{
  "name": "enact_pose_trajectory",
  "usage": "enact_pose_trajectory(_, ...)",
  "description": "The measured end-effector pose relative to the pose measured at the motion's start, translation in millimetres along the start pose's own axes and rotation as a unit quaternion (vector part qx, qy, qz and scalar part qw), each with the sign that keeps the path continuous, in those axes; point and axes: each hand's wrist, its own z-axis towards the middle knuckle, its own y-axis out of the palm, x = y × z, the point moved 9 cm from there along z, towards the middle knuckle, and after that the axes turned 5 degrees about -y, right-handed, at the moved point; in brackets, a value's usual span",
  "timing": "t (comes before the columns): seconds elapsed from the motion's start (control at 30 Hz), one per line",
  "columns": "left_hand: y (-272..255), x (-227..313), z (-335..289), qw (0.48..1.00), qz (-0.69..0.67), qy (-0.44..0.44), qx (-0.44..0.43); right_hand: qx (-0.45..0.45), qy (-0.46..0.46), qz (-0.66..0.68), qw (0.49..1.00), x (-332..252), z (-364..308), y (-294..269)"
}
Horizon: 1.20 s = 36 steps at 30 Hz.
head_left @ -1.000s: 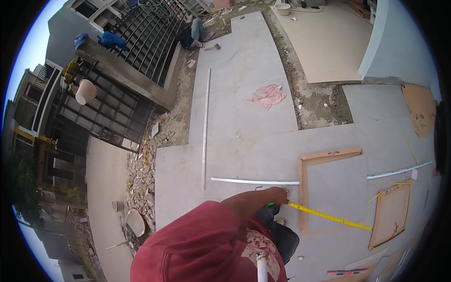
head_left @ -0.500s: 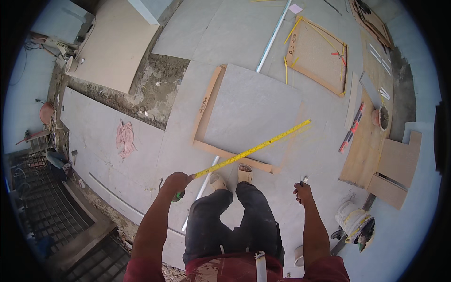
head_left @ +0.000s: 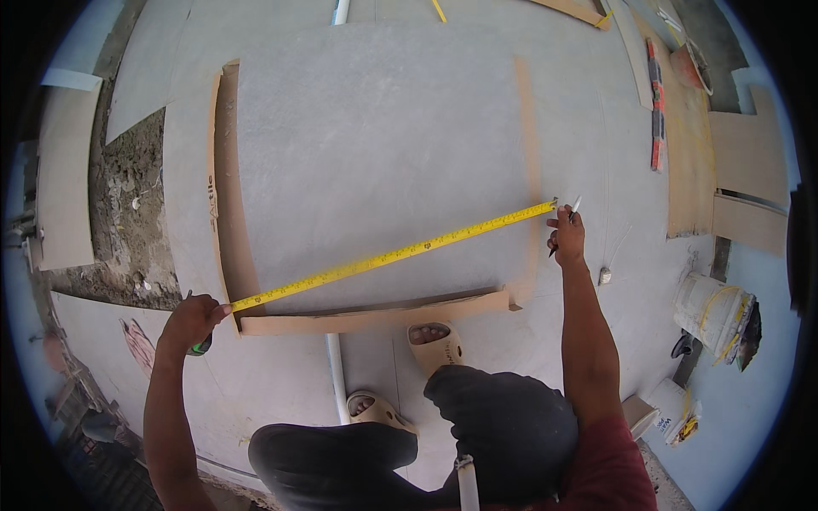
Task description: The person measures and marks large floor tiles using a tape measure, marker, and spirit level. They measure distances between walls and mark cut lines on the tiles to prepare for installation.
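My left hand (head_left: 192, 324) is closed around a tape measure, whose green and black case shows below the fingers. Its yellow blade (head_left: 388, 258) stretches up to the right across a large grey tile (head_left: 375, 145). Beside the blade's hooked end is my right hand (head_left: 568, 235), with fingers curled around a slim black and white pen (head_left: 576, 205). Whether those fingers also touch the hook, I cannot tell. Cardboard edging (head_left: 375, 318) folds up along the tile's left and near sides; a flatter cardboard strip (head_left: 526, 145) runs down its right side.
A red and black spirit level (head_left: 656, 106) lies at the right, near brown boards (head_left: 750, 162). White buckets (head_left: 711, 307) stand by the right wall. Rough bare ground (head_left: 132, 209) shows at the left. A pale pipe (head_left: 336, 375) lies beside my feet.
I have bent lower and closer to the tile. My right hand has come up to the blade's free end, still holding the pen. The tape now spans the tile's near part.
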Motion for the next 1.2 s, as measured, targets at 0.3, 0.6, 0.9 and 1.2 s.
enact_pose_trajectory(0.3,23.0,15.3,13.1,0.999,-0.017,0.035,0.014,-0.064,-0.001,0.077,0.995,13.0,19.4,8.0)
enact_pose_trajectory(0.6,18.6,9.8,30.0,0.998,0.054,-0.01,0.023,-0.008,-0.031,-0.092,0.995,8.9,13.4,3.8)
enact_pose_trajectory(0.9,11.9,-5.3,28.5,0.993,0.064,0.057,0.086,-0.03,-0.069,-0.068,0.995,21.5,5.4,8.9)
enact_pose_trajectory(1.2,26.9,85.5,50.0,0.993,0.104,0.05,0.025,0.012,-0.248,-0.276,0.929,12.1,21.1,40.2)
